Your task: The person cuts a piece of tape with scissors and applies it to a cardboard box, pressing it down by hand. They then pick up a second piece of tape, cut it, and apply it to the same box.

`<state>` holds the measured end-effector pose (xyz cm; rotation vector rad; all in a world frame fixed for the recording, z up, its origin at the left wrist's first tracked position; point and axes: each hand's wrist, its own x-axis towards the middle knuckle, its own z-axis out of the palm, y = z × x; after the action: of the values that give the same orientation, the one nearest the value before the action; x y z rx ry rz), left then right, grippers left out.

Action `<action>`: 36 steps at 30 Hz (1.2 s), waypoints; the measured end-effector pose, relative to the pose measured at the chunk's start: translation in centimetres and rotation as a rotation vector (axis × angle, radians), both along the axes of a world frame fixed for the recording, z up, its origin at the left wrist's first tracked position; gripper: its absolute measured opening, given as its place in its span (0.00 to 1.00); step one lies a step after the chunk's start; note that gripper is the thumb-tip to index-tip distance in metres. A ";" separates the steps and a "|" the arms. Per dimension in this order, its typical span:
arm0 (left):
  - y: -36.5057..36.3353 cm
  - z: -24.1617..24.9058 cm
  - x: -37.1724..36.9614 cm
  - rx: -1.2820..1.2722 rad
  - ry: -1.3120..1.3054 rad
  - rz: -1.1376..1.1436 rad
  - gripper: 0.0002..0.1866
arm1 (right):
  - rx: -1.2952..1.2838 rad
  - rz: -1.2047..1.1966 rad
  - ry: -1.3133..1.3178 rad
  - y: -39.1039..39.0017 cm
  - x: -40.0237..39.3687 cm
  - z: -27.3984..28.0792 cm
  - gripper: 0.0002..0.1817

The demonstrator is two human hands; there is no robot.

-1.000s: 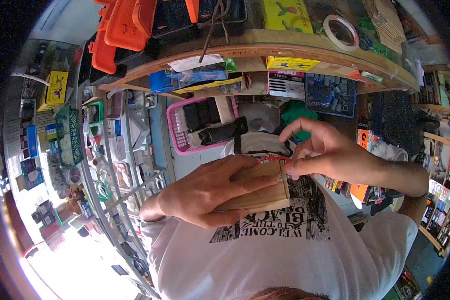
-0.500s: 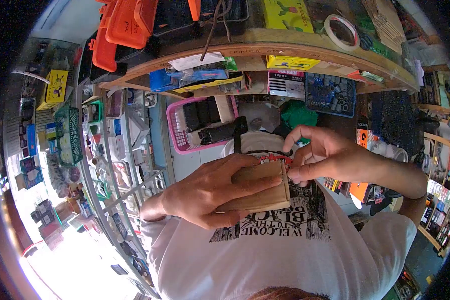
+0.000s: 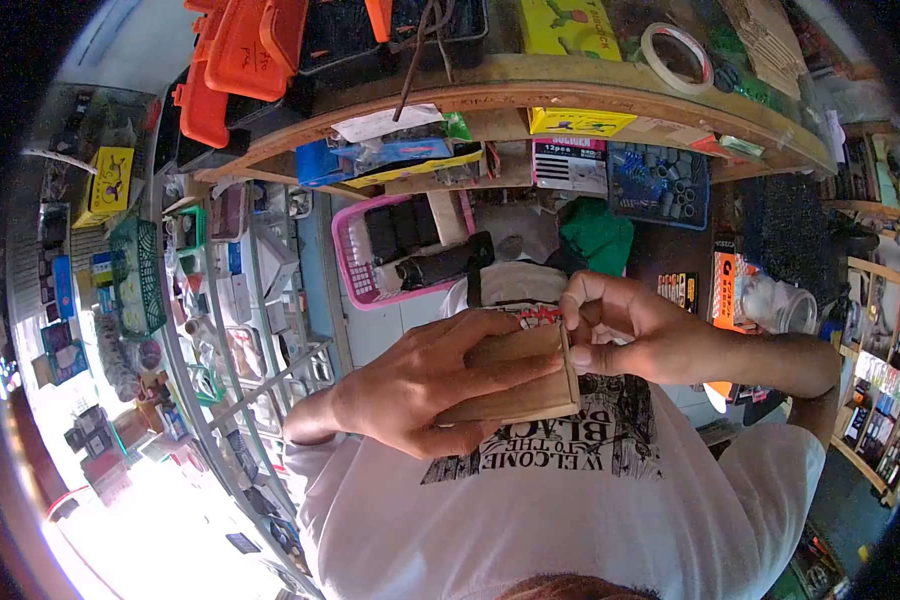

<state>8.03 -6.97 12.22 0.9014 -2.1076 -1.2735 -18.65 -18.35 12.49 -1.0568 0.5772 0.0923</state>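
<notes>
A small block-shaped wooden piece (image 3: 515, 400), with a thin strip along its right end, is held level in front of my chest. My left hand (image 3: 410, 385) lies over it from the left, fingers across the top and thumb along the near side. At the far right corner of the wood, my right hand (image 3: 635, 335) has its thumb and index finger brought together. Whatever sits between those fingertips is hidden. Just behind the wood a small red and white patch (image 3: 538, 316) shows, too covered to name. Below is my white shirt (image 3: 530, 520) with black print.
A wooden shelf edge (image 3: 510, 92) runs across ahead, bearing a roll of tape (image 3: 678, 58) and orange cases (image 3: 255, 50). Under it are a pink basket (image 3: 345, 245) and a blue crate of grey fittings (image 3: 660, 185). Glass display shelving (image 3: 205, 310) stands at left.
My right hand has shifted slightly left and down, its index finger curling closer to the wood's corner. My left hand and the wood stay nearly still.
</notes>
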 end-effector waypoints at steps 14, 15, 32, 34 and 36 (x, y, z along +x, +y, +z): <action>0.4 -1.4 0.2 -0.041 0.099 0.042 0.40 | -0.834 0.118 -0.402 -2.8 0.7 -1.1 0.15; 0.4 -1.5 0.2 -0.054 0.118 0.042 0.39 | -0.985 0.139 -0.512 -3.5 1.0 -0.8 0.14; 0.4 -1.5 0.0 -0.030 0.225 0.050 0.35 | -1.236 0.321 -0.734 -4.4 2.5 0.6 0.17; 0.5 -1.5 0.0 -0.019 0.231 0.056 0.34 | -1.224 0.331 -0.729 -4.3 2.7 0.6 0.17; 0.7 -1.5 0.0 -0.026 0.223 0.059 0.33 | -1.233 0.329 -0.736 -4.3 2.7 0.7 0.18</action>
<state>8.02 -6.29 10.71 0.7668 -1.9066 -1.2516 -15.92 -22.63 13.21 -2.2262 -0.3157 -0.4112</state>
